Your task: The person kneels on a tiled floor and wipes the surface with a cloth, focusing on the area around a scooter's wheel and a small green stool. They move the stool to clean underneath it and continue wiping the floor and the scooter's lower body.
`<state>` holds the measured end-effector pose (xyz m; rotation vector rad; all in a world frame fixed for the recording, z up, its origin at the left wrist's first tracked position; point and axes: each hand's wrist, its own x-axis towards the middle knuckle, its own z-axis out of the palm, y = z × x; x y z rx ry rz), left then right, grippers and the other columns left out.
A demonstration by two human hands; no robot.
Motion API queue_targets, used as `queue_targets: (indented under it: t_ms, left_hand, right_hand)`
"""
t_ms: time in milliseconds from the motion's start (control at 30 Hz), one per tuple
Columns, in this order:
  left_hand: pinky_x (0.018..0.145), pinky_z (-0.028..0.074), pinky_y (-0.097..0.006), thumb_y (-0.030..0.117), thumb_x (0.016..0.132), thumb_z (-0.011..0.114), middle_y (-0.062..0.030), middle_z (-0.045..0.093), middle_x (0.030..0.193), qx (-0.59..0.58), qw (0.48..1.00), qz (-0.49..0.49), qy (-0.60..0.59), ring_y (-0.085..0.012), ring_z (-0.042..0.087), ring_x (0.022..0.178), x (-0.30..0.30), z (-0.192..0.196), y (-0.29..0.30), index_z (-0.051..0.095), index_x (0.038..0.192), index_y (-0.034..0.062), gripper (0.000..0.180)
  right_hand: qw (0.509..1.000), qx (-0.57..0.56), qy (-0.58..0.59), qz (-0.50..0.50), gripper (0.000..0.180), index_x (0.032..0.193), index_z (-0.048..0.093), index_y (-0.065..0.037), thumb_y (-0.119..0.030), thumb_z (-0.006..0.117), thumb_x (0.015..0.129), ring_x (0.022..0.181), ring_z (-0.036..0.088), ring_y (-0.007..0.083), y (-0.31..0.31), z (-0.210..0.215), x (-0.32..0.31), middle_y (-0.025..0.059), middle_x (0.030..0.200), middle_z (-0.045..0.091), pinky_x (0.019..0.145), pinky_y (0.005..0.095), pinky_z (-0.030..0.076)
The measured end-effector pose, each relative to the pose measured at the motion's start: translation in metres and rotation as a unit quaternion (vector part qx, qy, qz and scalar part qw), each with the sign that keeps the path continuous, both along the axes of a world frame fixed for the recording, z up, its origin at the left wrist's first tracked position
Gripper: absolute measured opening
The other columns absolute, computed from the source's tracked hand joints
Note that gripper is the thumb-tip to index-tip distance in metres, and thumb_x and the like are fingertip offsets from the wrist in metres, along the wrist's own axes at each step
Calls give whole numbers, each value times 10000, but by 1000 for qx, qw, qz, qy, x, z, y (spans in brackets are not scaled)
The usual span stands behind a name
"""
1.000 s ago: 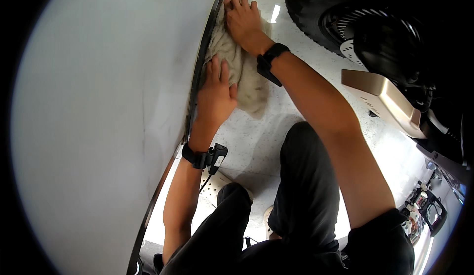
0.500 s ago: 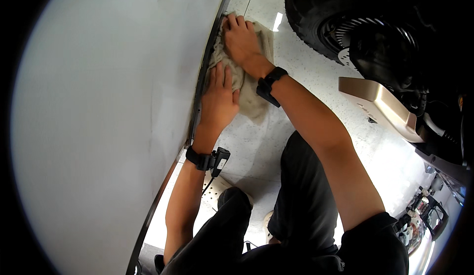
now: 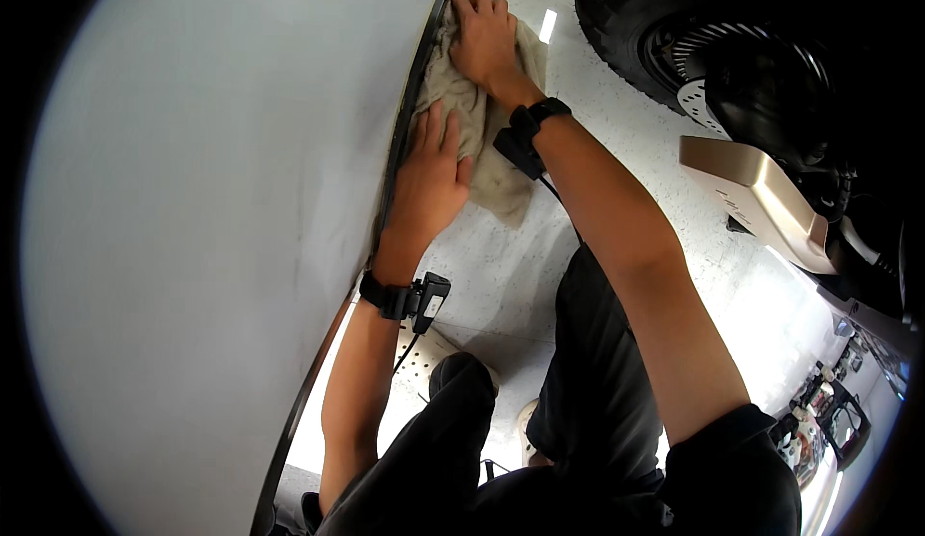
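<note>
A beige cloth [image 3: 503, 185] lies bunched on the floor along the dark lower edge [image 3: 393, 151] of a large white panel. Over the far part of the cloth, my right hand [image 3: 485, 43] has its fingers curled on the fabric, right up against that edge. Closer to me, my left hand [image 3: 427, 184] rests flat with its fingers stretched out over the cloth's near part, beside the same edge. The fabric beneath both palms is hidden. Each wrist wears a black strap with a small device.
The white panel [image 3: 212, 228] fills the left side. To the right stand a black tyre [image 3: 626, 45] and a gold-coloured cover [image 3: 756, 189] belonging to a vehicle. Pale speckled tiles [image 3: 602, 170] form the floor. My knees and light perforated shoes are below.
My right hand has slid farther away along the panel's edge, taking the cloth's far part with it. My left hand has shifted slightly the same way, and the whole view has moved a little.
</note>
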<state>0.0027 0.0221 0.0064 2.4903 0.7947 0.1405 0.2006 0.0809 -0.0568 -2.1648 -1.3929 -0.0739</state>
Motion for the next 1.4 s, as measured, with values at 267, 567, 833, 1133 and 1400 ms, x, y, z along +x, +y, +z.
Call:
queue_targets:
  t_ms: [267,567,833,1133,1400]
  left_hand:
    - [1073,395,-422,186,923,558,-224,276,1532,-10,1000,1,22,-399,328,1386,11,2,-6,398,1404,-29,551]
    - [1138,301,-433,137,912,566,-269,245,1534,-17,999,25,15,-415,268,1415,1,-5,-15,349,1421,-61,588]
    - [1131,310,-422,101,915,566,-225,253,1543,-41,998,18,-50,-406,289,1404,-4,-6,-15,378,1405,-48,546]
    - [1118,334,-402,73,915,559,-159,283,1548,-71,996,20,-55,-376,337,1385,-1,-2,-10,417,1384,-29,501]
    - [1113,340,-401,58,876,573,-205,322,1516,-51,998,17,-40,-385,364,1364,3,-2,-9,450,1362,-43,512]
  right_hand:
    - [1000,-31,-3,7,484,1169,665,-165,-75,699,694,1061,451,324,2,-6,1,94,1087,531,925,458,336]
    - [999,12,12,-43,589,1310,498,-25,-21,620,733,1222,395,360,-28,17,-51,156,1278,449,1092,535,232]
    - [998,-1,-7,-59,583,1347,465,-32,-77,611,785,1290,338,353,-5,2,-30,148,1325,406,1118,566,168]
    - [994,60,14,-88,415,1149,635,-102,-62,648,736,1125,427,325,15,-5,-3,120,1162,502,1011,496,259]
    - [998,26,-8,-54,420,1149,610,-62,-33,627,731,1095,447,329,2,3,-27,128,1134,518,976,459,316]
